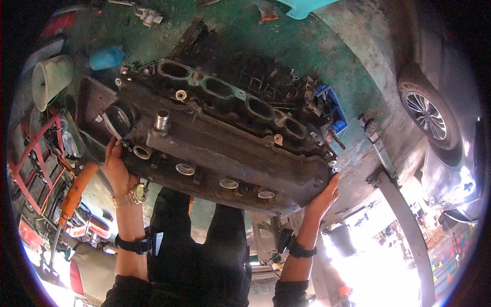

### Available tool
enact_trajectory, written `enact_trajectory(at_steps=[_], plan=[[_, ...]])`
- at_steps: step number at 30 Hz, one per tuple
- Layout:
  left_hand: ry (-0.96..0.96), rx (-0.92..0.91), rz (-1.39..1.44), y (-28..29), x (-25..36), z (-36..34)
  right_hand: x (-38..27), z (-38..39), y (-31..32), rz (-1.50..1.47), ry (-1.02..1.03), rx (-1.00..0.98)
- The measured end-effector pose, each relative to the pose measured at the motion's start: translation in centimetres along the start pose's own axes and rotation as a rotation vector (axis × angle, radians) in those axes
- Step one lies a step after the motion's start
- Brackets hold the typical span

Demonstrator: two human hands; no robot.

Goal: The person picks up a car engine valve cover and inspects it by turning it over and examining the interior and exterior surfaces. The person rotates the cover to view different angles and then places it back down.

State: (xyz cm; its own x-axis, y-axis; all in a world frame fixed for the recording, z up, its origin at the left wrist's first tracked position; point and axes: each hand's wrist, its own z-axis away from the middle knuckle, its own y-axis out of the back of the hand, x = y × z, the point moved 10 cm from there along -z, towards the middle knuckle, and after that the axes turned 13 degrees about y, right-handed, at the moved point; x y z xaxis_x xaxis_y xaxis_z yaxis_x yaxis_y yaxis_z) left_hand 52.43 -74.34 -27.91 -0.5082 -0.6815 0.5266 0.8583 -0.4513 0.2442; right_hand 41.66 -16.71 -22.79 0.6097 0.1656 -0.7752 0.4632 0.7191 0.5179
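A greasy engine cylinder head with its dark valve cover spans the middle, tilted down toward the right. Several oval ports line its far side, and round plug holes run along the near side. At the left end are a black oil filler cap and a short metal tube. My left hand is closed on the near left edge, just below the cap. Around the right end my right hand is closed, fingertips partly hidden. Behind it, dark engine parts are partly covered.
A dark tray lies at the left, near a pale bucket and a blue container. A red metal frame stands further left. Right are a blue crate, a lift arm and a car wheel.
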Motion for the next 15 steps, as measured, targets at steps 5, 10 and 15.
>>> enact_trajectory(at_steps=[5, 10, 15], plan=[[-0.064, 0.022, -0.126, 0.8, 0.1, -0.6, -0.6, 0.8, 0.2, 0.065, -0.041, 0.095], [-0.254, -0.014, -0.391, -0.6, 1.2, -0.4, -0.2, 0.0, -0.2, -0.015, 0.016, 0.024], [-0.196, 0.015, -0.325, -1.3, 1.6, -0.5, 0.6, -0.7, -0.2, -0.06, 0.077, -0.022]])
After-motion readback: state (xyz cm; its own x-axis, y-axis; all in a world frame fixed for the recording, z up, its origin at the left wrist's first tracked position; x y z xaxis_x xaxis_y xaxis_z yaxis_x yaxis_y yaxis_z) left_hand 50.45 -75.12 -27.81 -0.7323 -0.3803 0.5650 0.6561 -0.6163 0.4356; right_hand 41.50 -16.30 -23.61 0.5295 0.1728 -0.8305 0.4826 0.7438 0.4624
